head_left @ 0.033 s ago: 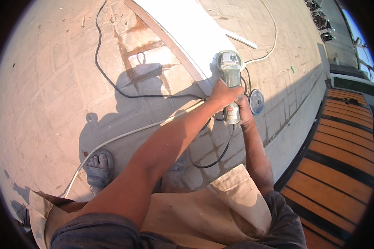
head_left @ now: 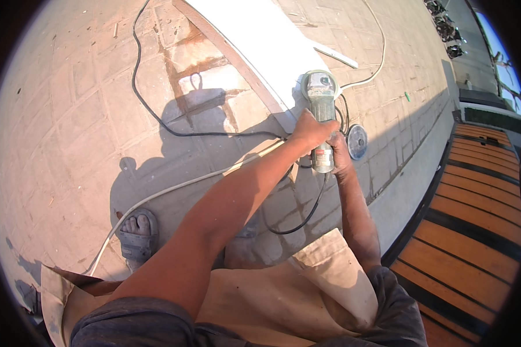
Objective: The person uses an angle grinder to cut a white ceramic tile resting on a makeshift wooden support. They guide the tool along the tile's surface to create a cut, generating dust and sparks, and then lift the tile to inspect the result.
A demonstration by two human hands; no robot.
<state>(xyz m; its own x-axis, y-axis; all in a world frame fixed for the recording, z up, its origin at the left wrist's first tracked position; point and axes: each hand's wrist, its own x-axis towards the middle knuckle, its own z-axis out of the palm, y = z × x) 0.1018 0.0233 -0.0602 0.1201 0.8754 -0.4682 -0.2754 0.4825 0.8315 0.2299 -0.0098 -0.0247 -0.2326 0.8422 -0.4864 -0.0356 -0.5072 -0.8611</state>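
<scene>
An angle grinder (head_left: 322, 107) with a dusty grey-green body points away from me, its round head over the near end of a long white slab (head_left: 260, 40). My left hand (head_left: 311, 130) is closed round the middle of the body, thumb across the top. My right hand (head_left: 341, 155) grips the rear part from the right side; most of its fingers are hidden behind the tool. A black power cord (head_left: 307, 225) loops down from the grinder's back end. What the disc touches under the head cannot be seen.
A round grey disc (head_left: 358, 142) lies beside the slab's near end, right of my hands. Black cable (head_left: 136, 75) and pale hose (head_left: 156, 194) cross the paving. A thin white strip (head_left: 337, 55) lies past the slab. Orange slatted panels (head_left: 469, 214) rise at right. My sandalled foot (head_left: 139, 231) stands lower left.
</scene>
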